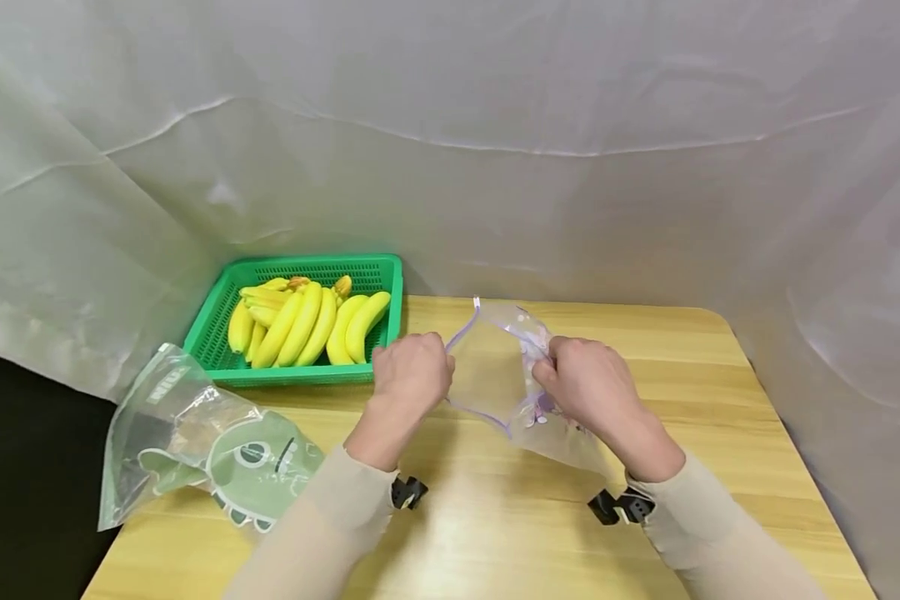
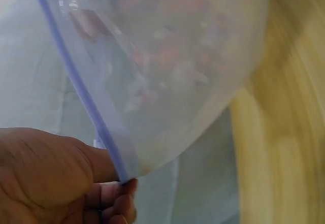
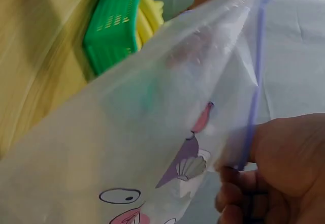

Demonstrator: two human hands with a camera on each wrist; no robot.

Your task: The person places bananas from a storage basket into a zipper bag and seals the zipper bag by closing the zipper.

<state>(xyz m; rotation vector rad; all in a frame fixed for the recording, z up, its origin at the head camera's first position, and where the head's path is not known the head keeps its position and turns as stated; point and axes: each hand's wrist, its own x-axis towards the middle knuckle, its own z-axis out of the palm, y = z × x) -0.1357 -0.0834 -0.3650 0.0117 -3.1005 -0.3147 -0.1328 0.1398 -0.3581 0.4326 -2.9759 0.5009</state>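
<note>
Both hands hold a clear zip bag (image 1: 558, 442) with a purple zip strip and printed pictures, lifted over the table. My left hand (image 1: 412, 371) pinches one side of its rim; in the left wrist view the thumb (image 2: 104, 165) and fingers close on the purple strip. Opposite it, my right hand (image 1: 596, 387) grips the other side, thumb over the strip. Between the hands the bag's mouth is spread wide, with its zip slider (image 1: 476, 302) at the far corner. The right wrist view shows a shell and a cartoon eye printed on the film.
At the back left, a green basket (image 1: 292, 377) holds several yellow bananas (image 1: 292, 325). Nearer lies a second clear bag (image 1: 255, 458) with a green cartoon face, partly behind my left forearm. Grey sheeting (image 1: 532, 167) hangs behind the wooden table (image 1: 690, 375).
</note>
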